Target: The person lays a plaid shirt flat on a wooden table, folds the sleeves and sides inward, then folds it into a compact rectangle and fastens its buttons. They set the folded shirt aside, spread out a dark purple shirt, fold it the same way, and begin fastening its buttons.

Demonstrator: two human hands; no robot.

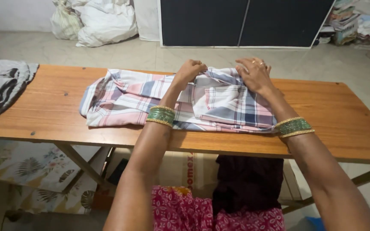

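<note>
Two hands: both on the plaid shirt (172, 100), lying part-folded mid-table (343, 115)
left hand (188, 71): fist pinched shut on a fold at the far edge
right hand (254, 73): fingers spread, pressing flat on cloth, not clamped
risk 1: one-sided pull could skew the fold, since only the left really holds
risk 2: loose sleeve end at left may drag and bunch
grey cloth (1, 85): well apart, no snag

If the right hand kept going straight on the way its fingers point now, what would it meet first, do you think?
The right hand lies on the plaid shirt, fingers pointing up-left toward the left hand. Probably the bunched shirt fold between them comes first, then that hand.
</note>
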